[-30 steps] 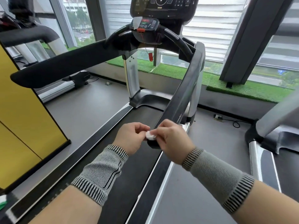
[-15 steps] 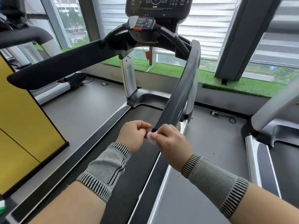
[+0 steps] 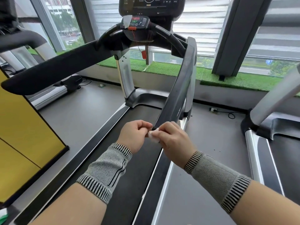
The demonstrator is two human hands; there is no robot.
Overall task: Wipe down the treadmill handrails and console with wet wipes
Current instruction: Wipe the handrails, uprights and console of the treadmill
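Both hands pinch the folded wet wipe (image 3: 153,136): left hand (image 3: 135,134), right hand (image 3: 174,141). The right handrail (image 3: 177,95) starts at the fingertips (right hand nearer) and runs up toward the console (image 3: 149,5).

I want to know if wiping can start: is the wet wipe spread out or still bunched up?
Bunched up. The wet wipe shows only as a small white wad pinched between the left hand and right hand.
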